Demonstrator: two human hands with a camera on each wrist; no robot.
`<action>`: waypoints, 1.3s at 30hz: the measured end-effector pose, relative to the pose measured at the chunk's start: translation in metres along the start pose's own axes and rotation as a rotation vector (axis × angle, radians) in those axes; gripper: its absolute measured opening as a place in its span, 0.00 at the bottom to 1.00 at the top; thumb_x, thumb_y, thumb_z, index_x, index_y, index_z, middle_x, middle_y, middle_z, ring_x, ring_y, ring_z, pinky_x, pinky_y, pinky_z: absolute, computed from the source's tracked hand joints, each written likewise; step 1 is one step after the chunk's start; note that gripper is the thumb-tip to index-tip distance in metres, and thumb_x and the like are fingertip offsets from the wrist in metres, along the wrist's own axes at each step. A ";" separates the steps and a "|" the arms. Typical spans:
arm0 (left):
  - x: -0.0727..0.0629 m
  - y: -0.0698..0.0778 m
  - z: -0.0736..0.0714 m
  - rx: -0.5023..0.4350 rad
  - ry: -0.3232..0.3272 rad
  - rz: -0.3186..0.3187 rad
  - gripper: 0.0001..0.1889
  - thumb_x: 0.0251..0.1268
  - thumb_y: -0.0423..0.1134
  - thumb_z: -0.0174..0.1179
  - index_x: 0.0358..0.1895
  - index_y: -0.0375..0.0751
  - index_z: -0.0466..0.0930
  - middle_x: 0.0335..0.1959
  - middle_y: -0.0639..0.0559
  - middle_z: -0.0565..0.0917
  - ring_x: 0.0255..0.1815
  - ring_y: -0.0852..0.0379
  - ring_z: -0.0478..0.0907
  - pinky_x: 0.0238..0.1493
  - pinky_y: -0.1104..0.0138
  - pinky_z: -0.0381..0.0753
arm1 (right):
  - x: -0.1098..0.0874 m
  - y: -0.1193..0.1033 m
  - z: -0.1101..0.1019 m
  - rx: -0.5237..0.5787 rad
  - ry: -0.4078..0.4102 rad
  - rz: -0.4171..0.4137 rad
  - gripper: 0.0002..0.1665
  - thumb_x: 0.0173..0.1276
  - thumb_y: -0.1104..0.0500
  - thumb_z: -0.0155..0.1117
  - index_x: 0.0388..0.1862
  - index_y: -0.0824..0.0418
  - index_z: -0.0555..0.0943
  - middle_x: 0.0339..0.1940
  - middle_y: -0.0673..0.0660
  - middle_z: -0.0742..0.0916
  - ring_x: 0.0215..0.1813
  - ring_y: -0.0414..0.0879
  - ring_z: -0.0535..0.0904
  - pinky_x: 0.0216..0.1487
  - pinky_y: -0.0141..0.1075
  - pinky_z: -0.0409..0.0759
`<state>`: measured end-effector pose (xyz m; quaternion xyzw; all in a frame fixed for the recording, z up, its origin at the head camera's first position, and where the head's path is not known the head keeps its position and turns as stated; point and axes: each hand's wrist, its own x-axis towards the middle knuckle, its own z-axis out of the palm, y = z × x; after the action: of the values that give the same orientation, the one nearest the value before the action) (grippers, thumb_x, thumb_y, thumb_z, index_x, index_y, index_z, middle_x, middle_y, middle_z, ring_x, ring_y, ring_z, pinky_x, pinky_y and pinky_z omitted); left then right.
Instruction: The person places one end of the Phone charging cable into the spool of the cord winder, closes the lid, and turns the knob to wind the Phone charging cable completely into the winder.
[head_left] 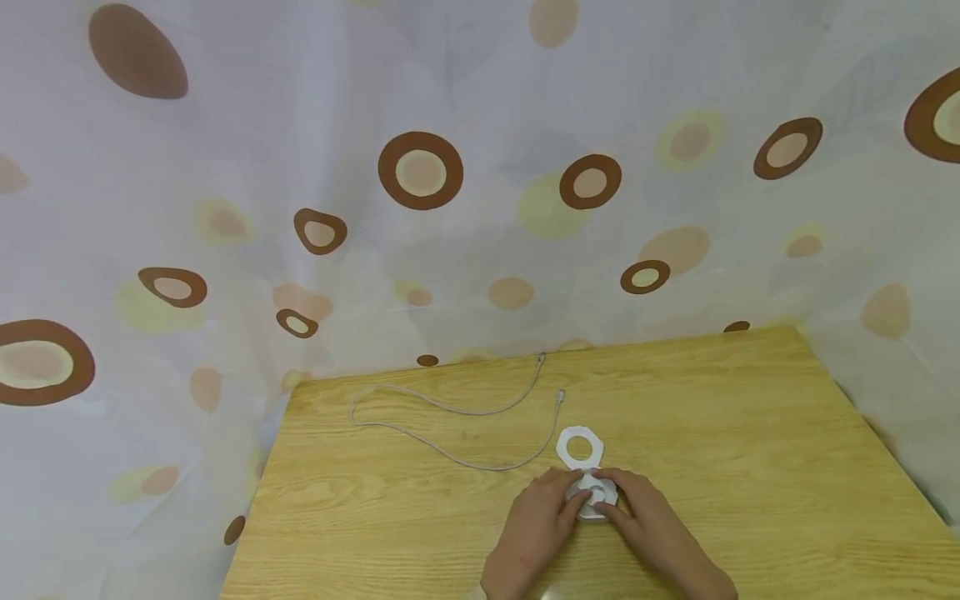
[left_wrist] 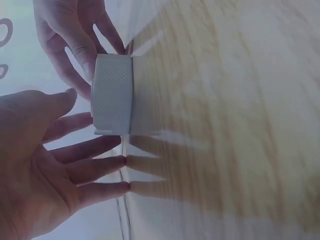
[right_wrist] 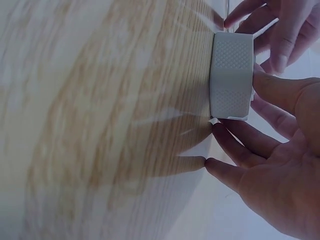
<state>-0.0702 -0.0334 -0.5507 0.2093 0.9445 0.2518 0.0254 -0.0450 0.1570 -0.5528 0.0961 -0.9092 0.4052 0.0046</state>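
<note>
A small white octagonal case stands on the table with its ring-shaped lid folded back behind it. Textured panels show on the case's side in both wrist views. My left hand holds the case from the left, its thumb over the top and index finger at the far edge. From the right, my right hand grips it, its thumb on the top near a pale round part. In the wrist views, the lower fingers of both hands reach down to the tabletop. My thumbs partly hide the inside of the case.
A thin pale cable lies in a long loop on the wooden table, left of and beyond the case. Both its plug ends point toward the back. A spotted curtain hangs behind and at both sides of the table.
</note>
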 end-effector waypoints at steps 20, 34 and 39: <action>0.032 -0.038 -0.005 0.226 0.353 -0.075 0.05 0.66 0.42 0.74 0.39 0.44 0.93 0.41 0.51 0.90 0.41 0.53 0.85 0.38 0.64 0.84 | 0.003 0.000 -0.001 -0.004 0.033 -0.024 0.23 0.68 0.58 0.76 0.62 0.57 0.84 0.61 0.59 0.89 0.62 0.59 0.85 0.63 0.58 0.82; 0.045 -0.031 -0.003 0.271 0.218 -0.216 0.05 0.68 0.41 0.72 0.36 0.45 0.87 0.45 0.48 0.85 0.46 0.50 0.78 0.41 0.57 0.79 | 0.004 0.002 0.000 0.011 0.032 0.007 0.23 0.68 0.58 0.76 0.62 0.57 0.84 0.60 0.58 0.89 0.63 0.58 0.85 0.63 0.58 0.81; 0.048 -0.027 -0.003 0.302 0.181 -0.227 0.06 0.69 0.35 0.69 0.32 0.42 0.86 0.43 0.47 0.84 0.42 0.51 0.75 0.37 0.60 0.77 | 0.003 0.003 -0.001 0.022 0.022 0.017 0.23 0.68 0.58 0.76 0.62 0.57 0.84 0.61 0.59 0.89 0.63 0.59 0.84 0.64 0.58 0.81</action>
<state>-0.1246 -0.0365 -0.5581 0.0797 0.9875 0.1206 -0.0629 -0.0489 0.1592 -0.5539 0.0841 -0.9053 0.4162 0.0102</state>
